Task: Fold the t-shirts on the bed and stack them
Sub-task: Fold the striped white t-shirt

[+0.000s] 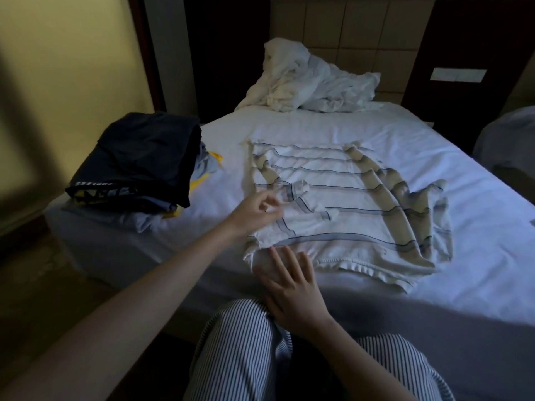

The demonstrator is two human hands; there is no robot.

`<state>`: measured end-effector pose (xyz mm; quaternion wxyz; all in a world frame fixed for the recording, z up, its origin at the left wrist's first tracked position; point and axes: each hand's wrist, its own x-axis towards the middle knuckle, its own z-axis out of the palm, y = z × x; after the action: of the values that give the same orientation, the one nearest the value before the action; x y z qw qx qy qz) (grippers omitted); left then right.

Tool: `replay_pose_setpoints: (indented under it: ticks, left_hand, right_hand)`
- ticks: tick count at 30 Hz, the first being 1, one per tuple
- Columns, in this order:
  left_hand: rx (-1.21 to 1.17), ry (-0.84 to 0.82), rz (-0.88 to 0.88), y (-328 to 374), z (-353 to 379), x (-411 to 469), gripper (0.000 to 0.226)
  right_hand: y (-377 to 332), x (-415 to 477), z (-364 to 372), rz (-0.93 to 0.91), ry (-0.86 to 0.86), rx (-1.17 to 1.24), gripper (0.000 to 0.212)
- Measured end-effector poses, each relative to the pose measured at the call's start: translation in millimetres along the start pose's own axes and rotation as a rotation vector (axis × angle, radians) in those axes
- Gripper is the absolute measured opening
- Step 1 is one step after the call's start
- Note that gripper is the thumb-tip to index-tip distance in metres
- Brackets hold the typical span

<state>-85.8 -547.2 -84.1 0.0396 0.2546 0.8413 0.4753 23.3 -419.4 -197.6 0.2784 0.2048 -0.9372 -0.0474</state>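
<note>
The bed (333, 125), under its pale sheet, fills most of what I see. The white t-shirt (341, 204) with thin dark stripes is spread flat across the middle of it, hem toward the headboard and collar edge toward me. Its right side is rumpled into long ridges, and one sleeve (295, 192) is folded in over the body.

A crumpled heap of white bedding (307, 79) sits at the head of the bed. On the left corner, well apart from the striped shirt, is the stack of folded clothes (139, 160), a dark garment on top and blue and yellow ones showing beneath.

My right hand (289, 282) lies flat with the fingers straight. The fingertips rest on the shirt's near left corner and grip nothing.

My left hand (257, 209) reaches in at the shirt's left edge, just beside the folded sleeve, with the fingers loosely curled. It is blurred, so I cannot tell whether thumb and forefinger have any cloth between them.
</note>
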Motion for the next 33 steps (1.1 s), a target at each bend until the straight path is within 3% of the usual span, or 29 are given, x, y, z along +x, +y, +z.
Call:
replay_pose_setpoints:
  ticks: [3,6,9,14,16,19,21,23,26,29,33]
  left_hand:
    - [0.426,0.025,0.148,-36,27,-17,0.059]
    - [0.143,0.261,0.191,-45,39,-30,0.022]
    - [0.284,0.344,0.327,-44,39,-32,0.017]
    - [0.588,0.212,0.606,-57,30,-33,0.022]
    - [0.497,0.093,0.533,-53,22,-32,0.027]
    - [0.27,-0.051,0.215,-28,6,-14,0.042]
    - [0.285,-0.029,0.131,-17,-1,12,0.026]
    - [0.33,0.066,0.112,-13,-3,42,0.024]
    - [0.407,0.067,0.044,-24,-8,89,0.034]
    - [0.553,-0.122,0.036,-38,-12,124,0.028]
    - [0.635,-0.29,0.074,-52,-16,143,0.018]
  right_hand:
    - [1,3,-7,0.011,-0.013,0.067,0.048]
    - [8,6,-21,0.073,0.172,0.338,0.018]
    - [22,8,-30,0.232,0.325,0.381,0.024]
    - [50,12,-23,0.425,0.046,0.056,0.047]
    - [51,11,-23,0.437,0.013,0.061,0.043]
    - [50,22,-32,0.509,0.041,0.041,0.035]
    - [50,38,-37,0.543,0.045,0.015,0.033]
    - [47,54,-38,0.547,0.067,0.03,0.033]
    - [30,65,-30,0.356,0.08,0.104,0.042]
    - [18,67,-16,0.08,0.001,0.069,0.053]
    - [19,81,-11,0.011,-0.002,0.104,0.056]
